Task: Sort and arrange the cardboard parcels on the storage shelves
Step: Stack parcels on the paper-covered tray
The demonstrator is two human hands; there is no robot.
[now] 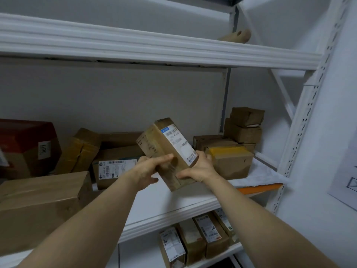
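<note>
Holding the parcel tilted in mid-air above the middle shelf, label face turned up toward two o'clock, and it touches nothing on the shelf. The right hand grips its lower corner, thumb across the front and fingers wrapped behind. The left hand presses fairly straight fingers against the opposite face, thumb hanging loose, so the box is squeezed between the two, not cradled. My read: this is the check-the-label-and-place step. Bare shelf board lies at six o'clock of the parcel, between the labelled box at nine o'clock and the yellow-taped box at three o'clock, and that gap looks like the natural landing spot. To do it well, level the parcel first, lower it flat and not corner-first, label outward, then slide it back without nudging the yellow-taped box or the small stack at one o'clock. The left hand's contact looks light, so let the right carry the weight. The row on the lower shelf at five o'clock sits labels up, a fair pattern to copy.
</note>
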